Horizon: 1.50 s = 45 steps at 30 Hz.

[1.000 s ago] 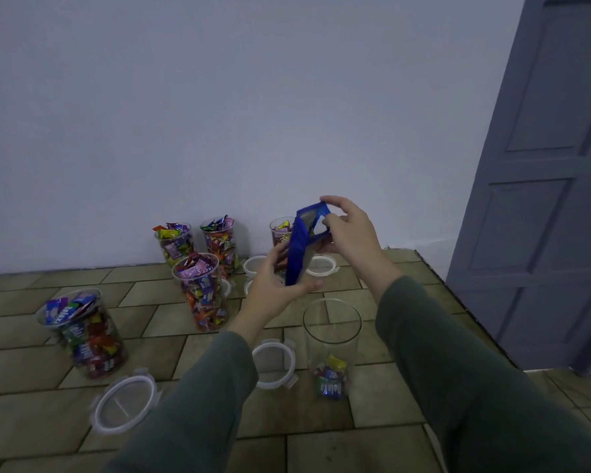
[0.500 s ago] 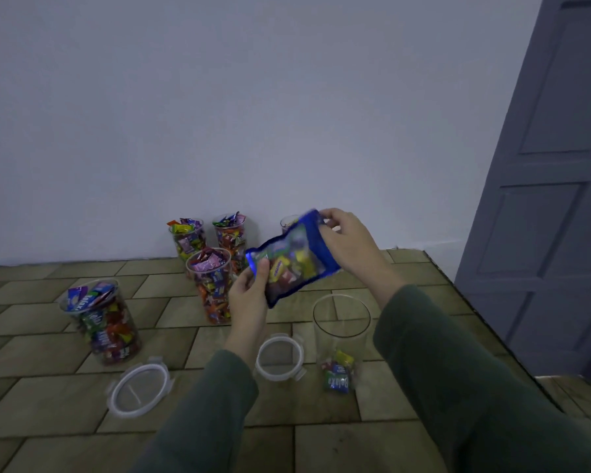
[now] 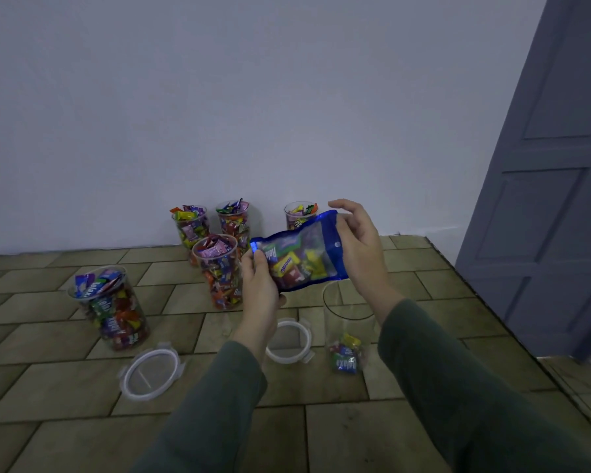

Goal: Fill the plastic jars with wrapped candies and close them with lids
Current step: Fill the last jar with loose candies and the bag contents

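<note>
Bag (image 3: 299,259) of candies held above the near-empty jar (image 3: 348,331), left hand (image 3: 260,285) pinching one corner, right hand (image 3: 357,244) gripping the other end; soft, light, floppy, so grip the edges

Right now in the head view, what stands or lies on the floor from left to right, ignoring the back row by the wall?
Full jar → loose lid → heaped jar → second lid → nearly empty jar.
</note>
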Each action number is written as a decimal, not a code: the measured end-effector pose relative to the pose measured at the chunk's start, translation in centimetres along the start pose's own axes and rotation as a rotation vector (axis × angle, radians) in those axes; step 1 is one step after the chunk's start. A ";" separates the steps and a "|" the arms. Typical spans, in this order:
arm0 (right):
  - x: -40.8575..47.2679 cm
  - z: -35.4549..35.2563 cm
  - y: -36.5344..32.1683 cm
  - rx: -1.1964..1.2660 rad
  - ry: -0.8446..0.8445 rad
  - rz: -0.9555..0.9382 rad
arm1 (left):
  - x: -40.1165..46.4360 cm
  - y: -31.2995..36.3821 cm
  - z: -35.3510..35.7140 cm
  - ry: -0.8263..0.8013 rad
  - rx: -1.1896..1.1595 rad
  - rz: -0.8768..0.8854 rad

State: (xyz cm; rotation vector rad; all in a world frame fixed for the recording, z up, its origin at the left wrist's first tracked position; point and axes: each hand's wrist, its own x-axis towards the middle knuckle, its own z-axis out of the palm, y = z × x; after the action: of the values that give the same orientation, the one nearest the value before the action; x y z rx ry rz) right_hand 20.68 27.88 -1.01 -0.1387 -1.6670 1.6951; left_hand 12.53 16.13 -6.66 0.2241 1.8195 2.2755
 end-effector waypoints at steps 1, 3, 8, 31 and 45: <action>-0.3 0.0 0.2 0.000 0.021 -0.005 | 0.3 0.0 -0.3 0.002 -0.011 -0.006; -0.9 0.1 0.3 0.001 0.046 0.013 | 0.8 0.1 -0.9 0.002 -0.038 -0.021; -2.3 -0.2 -0.1 -0.013 0.026 0.059 | 0.8 0.5 -1.6 -0.011 -0.154 -0.072; -3.4 -2.2 1.9 -0.063 0.180 0.073 | 1.3 1.0 -1.1 -0.071 -0.130 0.052; -2.8 -1.9 2.5 0.027 0.297 0.034 | 2.1 3.4 -0.4 -0.128 -0.028 0.214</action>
State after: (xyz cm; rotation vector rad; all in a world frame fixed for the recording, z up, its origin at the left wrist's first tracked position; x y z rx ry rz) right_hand 22.69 28.13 -4.68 -0.3881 -1.4276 1.6316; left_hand 10.15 15.55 -3.43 0.5722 1.7737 2.3616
